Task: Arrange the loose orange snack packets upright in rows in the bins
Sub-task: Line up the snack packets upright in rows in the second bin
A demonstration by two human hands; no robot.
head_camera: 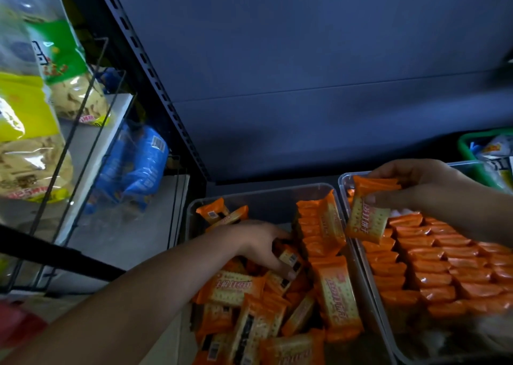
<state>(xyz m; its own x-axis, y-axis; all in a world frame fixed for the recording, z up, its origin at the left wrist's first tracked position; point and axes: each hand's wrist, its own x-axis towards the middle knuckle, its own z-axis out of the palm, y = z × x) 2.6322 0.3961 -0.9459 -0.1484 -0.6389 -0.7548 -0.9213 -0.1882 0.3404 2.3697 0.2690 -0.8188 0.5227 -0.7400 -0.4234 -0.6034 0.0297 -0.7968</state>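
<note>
While the left hand closes around a loose packet in the left bin, the right hand pinches a second packet above the upright rows filling the right bin.

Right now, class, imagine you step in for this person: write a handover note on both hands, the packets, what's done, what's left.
Left hand grips a loose packet in the left bin.
Right hand pinches a raised packet above the right bin's left edge.
Done: upright rows fill much of the right bin; one side row stands in the left.
Left: stand up the jumbled heap.
</note>
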